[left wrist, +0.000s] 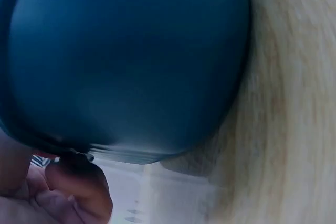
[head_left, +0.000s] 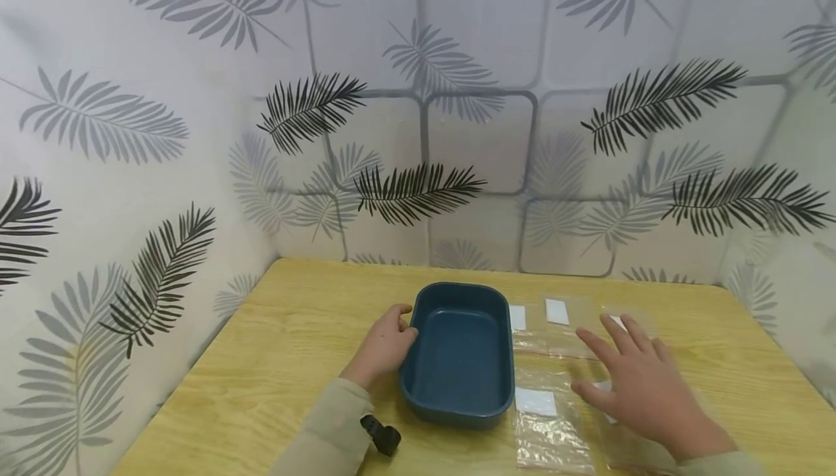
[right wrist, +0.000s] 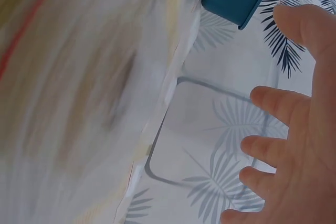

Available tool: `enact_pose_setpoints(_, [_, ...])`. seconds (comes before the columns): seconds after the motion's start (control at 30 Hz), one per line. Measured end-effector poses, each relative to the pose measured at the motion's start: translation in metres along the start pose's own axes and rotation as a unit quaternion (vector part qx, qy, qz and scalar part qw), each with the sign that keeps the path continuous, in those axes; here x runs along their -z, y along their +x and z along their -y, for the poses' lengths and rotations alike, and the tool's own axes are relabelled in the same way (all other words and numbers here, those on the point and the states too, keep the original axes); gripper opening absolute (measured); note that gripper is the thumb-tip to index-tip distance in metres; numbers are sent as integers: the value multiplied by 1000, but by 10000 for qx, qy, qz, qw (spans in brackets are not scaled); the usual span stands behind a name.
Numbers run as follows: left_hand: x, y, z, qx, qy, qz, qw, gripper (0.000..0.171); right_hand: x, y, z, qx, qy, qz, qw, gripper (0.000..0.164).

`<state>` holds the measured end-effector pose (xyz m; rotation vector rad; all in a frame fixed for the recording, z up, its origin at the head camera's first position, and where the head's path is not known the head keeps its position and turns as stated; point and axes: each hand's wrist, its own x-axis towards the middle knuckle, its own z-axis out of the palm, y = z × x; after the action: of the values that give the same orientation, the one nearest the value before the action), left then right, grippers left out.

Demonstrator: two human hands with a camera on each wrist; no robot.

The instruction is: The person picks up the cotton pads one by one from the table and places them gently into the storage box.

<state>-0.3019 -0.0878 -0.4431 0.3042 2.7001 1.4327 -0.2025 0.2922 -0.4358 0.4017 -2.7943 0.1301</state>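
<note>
A deep blue tub (head_left: pixel 461 349), rectangular with rounded corners, stands on the table with nothing inside. At its left rim my left hand (head_left: pixel 384 345) grips the edge; in the left wrist view the fingers (left wrist: pixel 84 190) bend at the rim beside the tub's wall (left wrist: pixel 126 66). My right hand (head_left: pixel 643 389) hovers over clear plastic bags with its fingers spread, holding nothing. One bag (head_left: pixel 555 436) with a white label lies right of the tub, and part of another is hidden beneath the right hand. The right wrist view shows the hand (right wrist: pixel 299 129) apart from the blurred plastic.
More clear bags (head_left: pixel 568 334) with white labels lie behind, toward the table's back edge. A black strap piece (head_left: pixel 382 436) sits at the left cuff. The wooden table (head_left: pixel 281 338) meets walls covered in leaf-patterned sheeting (head_left: pixel 392 135) at the back and sides.
</note>
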Motion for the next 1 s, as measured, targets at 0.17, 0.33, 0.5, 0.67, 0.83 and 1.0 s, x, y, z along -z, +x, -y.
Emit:
enact_pose_setpoints(0.17, [1, 2, 13, 134, -1153, 374, 9925, 46, -3, 8, 7, 140, 199, 57, 9997, 76])
enact_pose_setpoints(0.33, [1, 4, 22, 97, -1986, 648, 9779, 48, -4, 16, 15, 331, 411, 61, 9986, 69])
enact_pose_setpoints(0.5, [-2, 7, 31, -22, -2624, 867, 9610, 50, -8, 22, 24, 454, 657, 79, 9968, 62])
enact_pose_setpoints(0.67, [-3, 7, 38, -95, -3122, 926, 9455, 50, -14, 27, 32, 453, 880, 181, 9949, 56])
enact_pose_setpoints(0.83, [0, 6, 40, -78, -3222, 867, 9427, 48, -20, 27, 43, 459, 896, 597, 9931, 48])
enact_pose_setpoints(1.0, [-2, 7, 40, -116, -3167, 817, 9449, 49, -24, 25, 45, 480, 849, 1031, 9899, 37])
